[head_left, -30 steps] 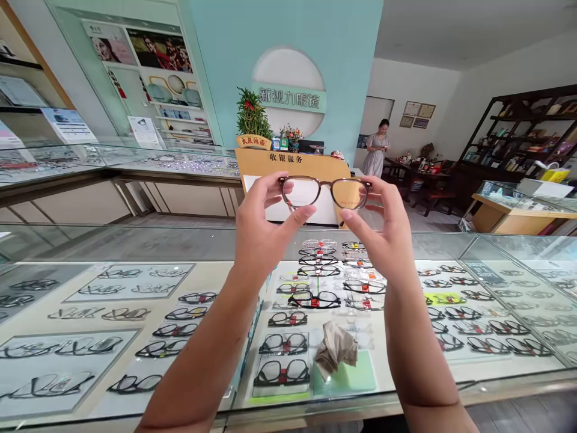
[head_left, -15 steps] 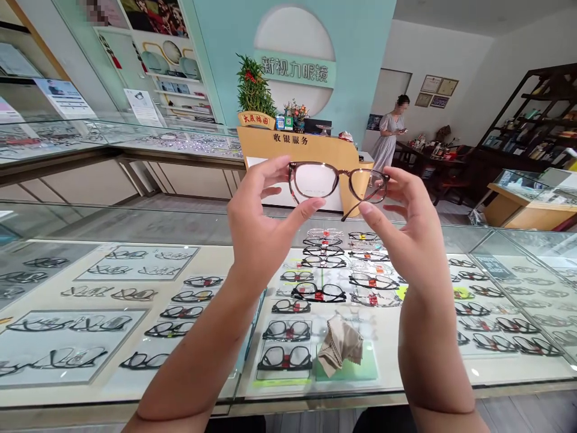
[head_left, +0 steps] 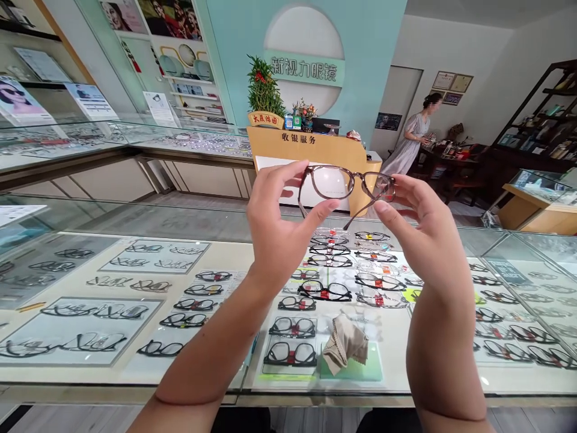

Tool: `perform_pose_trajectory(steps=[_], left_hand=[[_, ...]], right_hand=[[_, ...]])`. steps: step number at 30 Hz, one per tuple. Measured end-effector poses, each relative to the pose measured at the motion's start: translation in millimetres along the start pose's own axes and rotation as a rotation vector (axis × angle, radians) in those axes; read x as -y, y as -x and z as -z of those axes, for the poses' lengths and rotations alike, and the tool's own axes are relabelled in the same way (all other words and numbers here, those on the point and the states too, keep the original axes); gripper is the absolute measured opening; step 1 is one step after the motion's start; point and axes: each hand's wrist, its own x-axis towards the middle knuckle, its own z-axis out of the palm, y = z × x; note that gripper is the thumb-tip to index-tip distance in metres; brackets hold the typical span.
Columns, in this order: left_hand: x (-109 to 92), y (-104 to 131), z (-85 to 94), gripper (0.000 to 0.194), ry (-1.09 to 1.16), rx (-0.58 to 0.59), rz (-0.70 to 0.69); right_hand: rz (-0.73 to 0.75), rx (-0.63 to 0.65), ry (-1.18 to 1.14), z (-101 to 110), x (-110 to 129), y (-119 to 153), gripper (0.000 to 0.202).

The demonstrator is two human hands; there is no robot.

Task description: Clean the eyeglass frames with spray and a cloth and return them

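Observation:
A pair of dark-rimmed glasses (head_left: pixel 357 175) hangs in the air above the glass display case, lenses upright, with a temple arm slanting down under the frame. My left hand (head_left: pixel 288 216) grips its left end, thumb below the lens and fingers behind the rim. At the right end, my right hand (head_left: pixel 417 231) holds the other side between thumb and fingers. Below, a crumpled beige cloth (head_left: pixel 345 344) lies on a green box (head_left: pixel 369 365) on the case.
Rows of glasses (head_left: pixel 324 291) fill the display case (head_left: pixel 180 376), some on trays (head_left: pixel 153 255). Behind it stands a wooden counter (head_left: pixel 265 141) with a plant (head_left: pixel 262 87). A person (head_left: pixel 412 135) in a light dress stands at the back right.
Both hands and the glasses have shifted slightly right in view, and the glasses are turned a little. The background has also shifted right. The person at the back has moved right and leans more.

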Motion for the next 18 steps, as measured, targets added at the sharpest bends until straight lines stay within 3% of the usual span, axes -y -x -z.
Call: perform_pose_trajectory(steps=[12, 18], left_hand=[[-6.7, 0.7, 1.3, 0.055, -0.031, -0.023, -0.064], [-7.2, 0.3, 1.3, 0.054, -0.04, -0.025, -0.073]], right_hand=[[-0.071, 0.078, -0.057, -1.1, 1.8, -1.0, 0.05], [-0.067, 0.055, -0.05, -1.4, 1.1, -0.7, 0.051]])
